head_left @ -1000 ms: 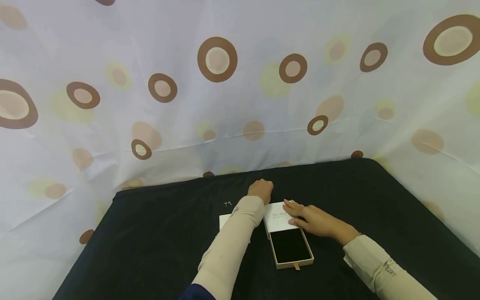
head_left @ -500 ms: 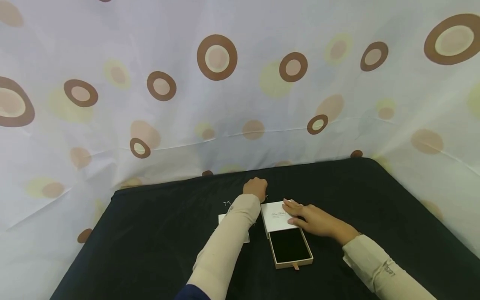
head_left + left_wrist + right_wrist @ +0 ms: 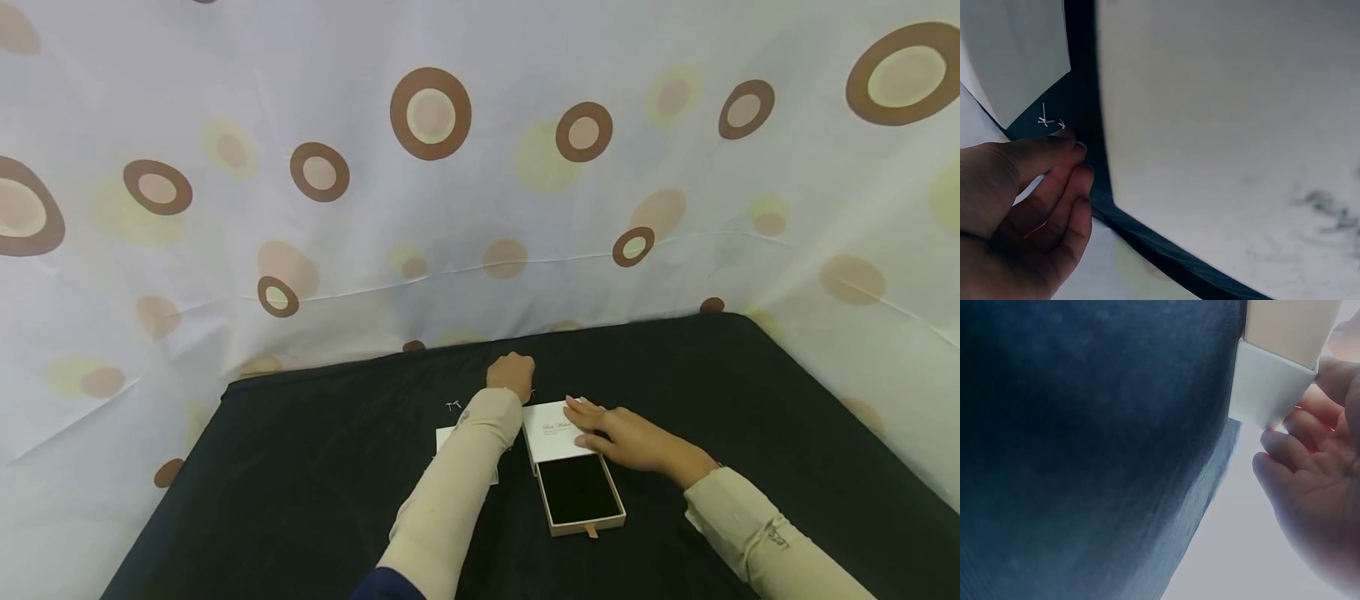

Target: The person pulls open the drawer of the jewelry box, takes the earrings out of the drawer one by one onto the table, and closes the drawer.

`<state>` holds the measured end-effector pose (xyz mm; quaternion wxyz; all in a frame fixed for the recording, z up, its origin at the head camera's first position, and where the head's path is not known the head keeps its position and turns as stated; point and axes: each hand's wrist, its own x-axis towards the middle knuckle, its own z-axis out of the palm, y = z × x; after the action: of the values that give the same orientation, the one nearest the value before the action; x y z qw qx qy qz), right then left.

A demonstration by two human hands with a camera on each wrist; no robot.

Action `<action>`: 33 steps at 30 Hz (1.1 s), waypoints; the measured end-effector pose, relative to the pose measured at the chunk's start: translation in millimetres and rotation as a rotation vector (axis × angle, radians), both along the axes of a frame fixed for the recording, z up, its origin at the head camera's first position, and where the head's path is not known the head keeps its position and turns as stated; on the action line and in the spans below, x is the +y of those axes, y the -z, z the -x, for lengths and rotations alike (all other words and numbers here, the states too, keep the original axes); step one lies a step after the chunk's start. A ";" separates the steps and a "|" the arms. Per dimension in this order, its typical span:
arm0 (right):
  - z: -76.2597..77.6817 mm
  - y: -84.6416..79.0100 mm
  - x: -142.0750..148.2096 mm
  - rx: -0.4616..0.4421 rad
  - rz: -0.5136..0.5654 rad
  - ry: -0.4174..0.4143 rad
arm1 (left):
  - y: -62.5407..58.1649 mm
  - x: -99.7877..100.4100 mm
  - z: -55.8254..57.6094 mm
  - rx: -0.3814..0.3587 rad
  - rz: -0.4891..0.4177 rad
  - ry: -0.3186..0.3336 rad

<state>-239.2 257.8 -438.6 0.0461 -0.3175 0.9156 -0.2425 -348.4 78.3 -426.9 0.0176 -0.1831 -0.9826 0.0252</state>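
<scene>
My left hand (image 3: pixel 511 375) is behind the box, fingers curled and thumb tip meeting the index. At that thumb tip shows a small silvery T-shaped piece (image 3: pixel 1062 124), partly covered; a similar silvery piece (image 3: pixel 1044 119) is close beside it in the left wrist view. My right hand (image 3: pixel 622 437) rests with extended fingers on the white box sleeve (image 3: pixel 551 446), which bears printed script. From the sleeve's near end a drawer (image 3: pixel 551 527) is pulled out, its dark inside showing and a tan ribbon tab in front.
Two tiny T-shaped pieces (image 3: pixel 453 405) lie on the black cloth (image 3: pixel 330 467) left of my left hand. A flat white item (image 3: pixel 442 437) is mostly hidden under my left forearm. A patterned curtain (image 3: pixel 480 192) hangs behind the table's far edge.
My left hand has shifted slightly left, and a tiny T-shaped piece now shows at its right edge. The right hand keeps its place on the box.
</scene>
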 end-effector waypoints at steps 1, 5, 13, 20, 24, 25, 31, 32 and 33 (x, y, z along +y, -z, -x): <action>0.1 0.1 0.1 0.000 0.000 0.000 | 0.6 0.4 0.6 -0.001 0.002 -0.001; 0.4 0.3 -0.1 0.000 0.004 -0.001 | 1.5 1.1 1.7 -0.006 0.007 -0.008; 0.9 0.5 -0.6 0.005 0.001 -0.002 | -1.7 -0.9 1.0 0.006 -0.026 -0.020; -0.7 -0.9 -0.2 -0.001 0.014 0.001 | 0.9 -7.0 2.8 -0.071 -0.120 -0.039; -1.5 -0.4 0.5 -0.004 0.006 0.013 | 2.3 -9.4 2.8 -0.090 -0.150 -0.039; -1.6 -0.2 0.6 -0.003 0.004 0.014 | 2.4 -9.5 2.7 -0.087 -0.149 -0.036; -0.7 0.4 0.4 -0.002 0.013 0.000 | 0.5 -6.2 0.8 -0.049 -0.133 -0.044; -0.5 0.4 0.3 -0.003 0.015 0.000 | 0.4 -5.4 0.7 -0.041 -0.128 -0.044; -0.5 0.5 0.1 -0.004 0.016 0.000 | 0.2 -4.8 0.4 -0.036 -0.126 -0.044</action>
<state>-238.7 257.9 -439.1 0.0452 -0.3174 0.9135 -0.2506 -348.8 73.5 -427.2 0.0109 -0.1604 -0.9862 -0.0397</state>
